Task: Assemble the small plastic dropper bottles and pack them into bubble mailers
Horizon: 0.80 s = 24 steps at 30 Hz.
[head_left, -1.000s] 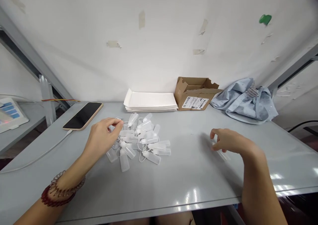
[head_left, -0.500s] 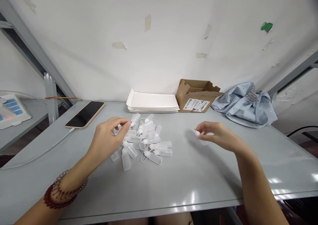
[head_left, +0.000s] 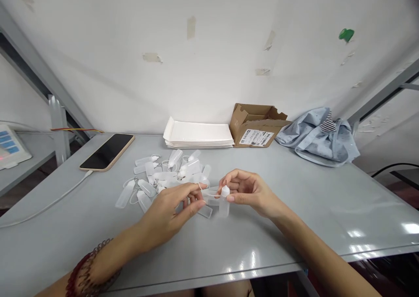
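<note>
Both hands have come together since half a second ago, the left sliding rightward, the right crossing in from the open side. At far left, the phone [head_left: 107,152] lies as before. Next, the pile of small bottles [head_left: 190,168], its left part now uncovered by the left hand's shift. Left hand [head_left: 173,205] is in front of the pile, thumb and forefinger parted; a pale strap [head_left: 212,195] runs to its fingertips, but cannot tell whether they pinch it. At the strap's other end, one bottle [head_left: 224,206] stands about upright at the pile's right edge, dark thin tip [head_left: 225,183] up; unclear whether its base touches the table. Right hand [head_left: 250,191] has it closed between thumb and fingers near the neck. Reading: work passes from one-handed carrying to both hands on a single piece, strap drawn out between them.
</note>
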Each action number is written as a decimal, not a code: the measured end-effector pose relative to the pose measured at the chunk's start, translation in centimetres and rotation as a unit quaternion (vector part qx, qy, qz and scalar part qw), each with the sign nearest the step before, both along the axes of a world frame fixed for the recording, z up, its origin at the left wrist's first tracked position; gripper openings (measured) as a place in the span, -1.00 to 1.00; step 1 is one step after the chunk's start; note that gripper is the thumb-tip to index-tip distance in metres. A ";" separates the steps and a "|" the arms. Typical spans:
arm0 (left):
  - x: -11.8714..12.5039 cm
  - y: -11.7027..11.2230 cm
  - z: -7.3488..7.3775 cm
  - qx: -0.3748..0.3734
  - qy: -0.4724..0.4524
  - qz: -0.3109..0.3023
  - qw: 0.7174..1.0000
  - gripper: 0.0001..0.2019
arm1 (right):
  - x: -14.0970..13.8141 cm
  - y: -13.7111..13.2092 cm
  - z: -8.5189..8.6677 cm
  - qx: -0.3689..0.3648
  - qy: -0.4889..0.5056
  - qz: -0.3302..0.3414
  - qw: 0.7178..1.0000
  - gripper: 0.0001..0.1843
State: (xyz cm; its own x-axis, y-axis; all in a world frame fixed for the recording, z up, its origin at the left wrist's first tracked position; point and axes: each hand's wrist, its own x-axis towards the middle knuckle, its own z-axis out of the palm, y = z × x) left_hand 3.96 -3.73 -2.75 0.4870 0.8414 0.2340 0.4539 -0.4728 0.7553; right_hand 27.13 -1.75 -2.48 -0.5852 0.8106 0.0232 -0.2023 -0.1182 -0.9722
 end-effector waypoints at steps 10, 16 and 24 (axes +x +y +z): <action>-0.4 0.3 0.7 -0.055 -0.040 0.068 0.995 -0.72 | -0.1 -0.1 -0.3 -0.005 -0.032 -0.003 0.999 -0.74; -0.3 0.3 0.9 -0.079 -0.064 0.049 0.994 -0.79 | -0.4 -0.4 -0.3 -0.010 -0.036 0.005 0.999 -0.73; -0.2 0.4 1.1 -0.165 -0.132 0.087 0.973 -0.86 | -0.1 -0.1 -0.1 0.003 -0.009 -0.080 0.997 -0.75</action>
State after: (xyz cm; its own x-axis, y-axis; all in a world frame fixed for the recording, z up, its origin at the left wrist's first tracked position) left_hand 3.73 -3.33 -1.65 0.2905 0.9563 0.0341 0.2741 -0.1173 0.9545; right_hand 27.06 -1.84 -2.55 -0.4479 0.8939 0.0186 -0.2009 -0.0804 -0.9763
